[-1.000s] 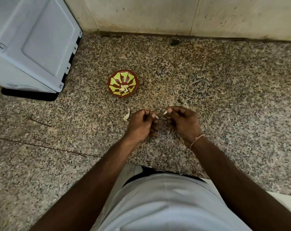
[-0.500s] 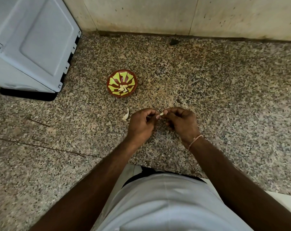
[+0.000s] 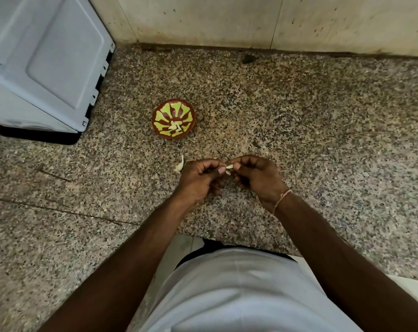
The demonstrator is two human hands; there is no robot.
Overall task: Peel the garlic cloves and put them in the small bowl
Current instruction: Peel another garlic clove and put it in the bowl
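Garlic clove [image 3: 229, 166] between both hands [image 3: 229, 178]

Curled fingers [image 3: 236, 166] hide most of the garlic clove [image 3: 229, 166].

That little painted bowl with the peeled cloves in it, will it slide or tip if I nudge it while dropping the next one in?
The small bowl looks shallow with a rounded underside, so a nudge at the rim may rock it. It is small and holds only a few peeled cloves, so it is probably light and could skate on the polished granite counter. It looks like painted clay, so likely chippable.
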